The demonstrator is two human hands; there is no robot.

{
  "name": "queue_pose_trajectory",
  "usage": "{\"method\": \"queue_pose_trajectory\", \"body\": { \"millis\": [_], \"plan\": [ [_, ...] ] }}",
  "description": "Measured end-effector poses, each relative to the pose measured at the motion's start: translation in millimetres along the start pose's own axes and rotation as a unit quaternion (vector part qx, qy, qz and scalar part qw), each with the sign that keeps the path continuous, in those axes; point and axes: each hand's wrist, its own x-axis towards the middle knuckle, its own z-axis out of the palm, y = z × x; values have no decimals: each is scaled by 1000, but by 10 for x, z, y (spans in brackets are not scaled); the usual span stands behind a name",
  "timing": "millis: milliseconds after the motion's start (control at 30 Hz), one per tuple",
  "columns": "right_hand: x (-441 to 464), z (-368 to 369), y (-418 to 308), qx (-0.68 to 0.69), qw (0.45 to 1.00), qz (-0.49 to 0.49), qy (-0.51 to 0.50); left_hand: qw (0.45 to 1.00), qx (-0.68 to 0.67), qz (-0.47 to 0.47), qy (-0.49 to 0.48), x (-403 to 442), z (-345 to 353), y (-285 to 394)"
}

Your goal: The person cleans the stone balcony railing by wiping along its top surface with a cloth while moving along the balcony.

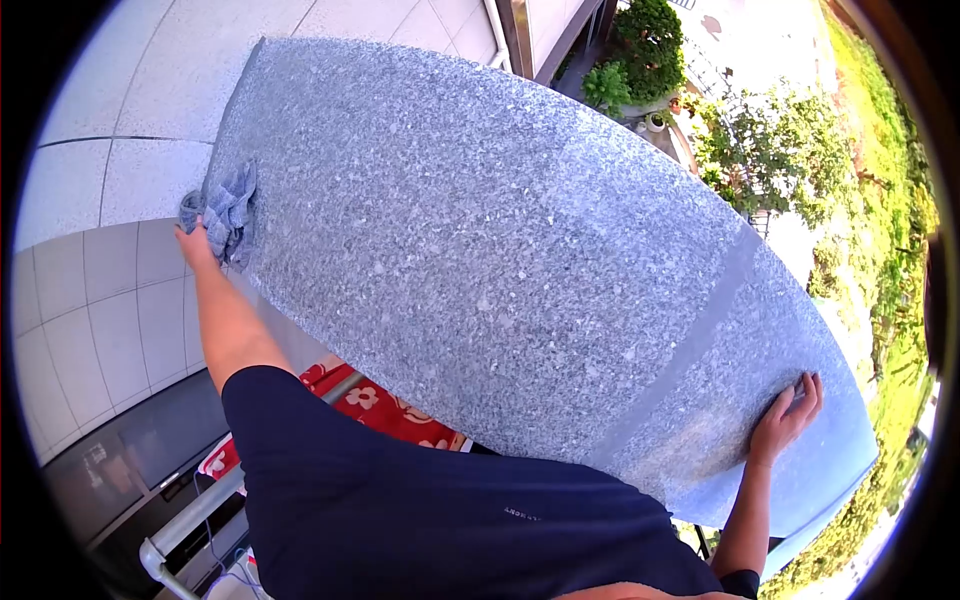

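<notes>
A broad speckled grey granite ledge (480, 240) crosses the view in front of my body, with a plain grey joint line near its right part. At its left end, my left hand (197, 240) is closed on a crumpled grey-blue cloth (232, 212), which lies against the granite by the wall. My right hand (787, 415) rests on the ledge toward the right, its fingers stretched out and nothing visible in them. Part of the right palm is hidden from view.
Pale tiled wall (150, 90) meets the ledge's left end. Below it are a metal rail (190, 525) and red flowered fabric (375, 410). Beyond the ledge's outer edge, shrubs (650, 50), potted plants and grass (890, 130) lie lower down.
</notes>
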Motion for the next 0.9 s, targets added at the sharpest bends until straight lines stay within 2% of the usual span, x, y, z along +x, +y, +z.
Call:
{"method": "queue_pose_trajectory", "body": {
  "millis": [33, 167, 233, 333, 467, 533, 633, 700, 800, 900],
  "plan": [
    [2, 4, -6, -6, 1000, -2, 0, 999, 16, 10, 28, 29, 28, 1],
    [10, 14, 0, -35, 999, 0, -4, 993, 105, 49, 5, -229, -164, 120],
    [16, 11, 12, -34, 999, -7, -4, 989, 144, 28, 8, -756, -372, 599],
    [28, -13, -66, -12, 1000, 6, 0, 989, 132, 14, 64, -703, -184, 472],
    [12, -2, -88, -22, 1000, 7, 6, 985, 173, 6, 19, -524, -148, 433],
    [7, 17, -48, -31, 999, 4, 7, 979, 204, -10, -3, -636, -207, 704],
    [0, 26, -45, -41, 999, 7, 4, 983, 161, -78, 44, -1281, -198, 1502],
    [7, 10, -27, -44, 999, 6, 2, 986, 150, -76, 11, -1302, -90, 1746],
    [7, 25, -35, -41, 999, 5, 0, 993, 114, -34, -10, -1103, 257, 2003],
    [20, -6, -99, -46, 999, 6, 0, 992, 90, 85, -34, -912, 654, 2410]
  ]
}}
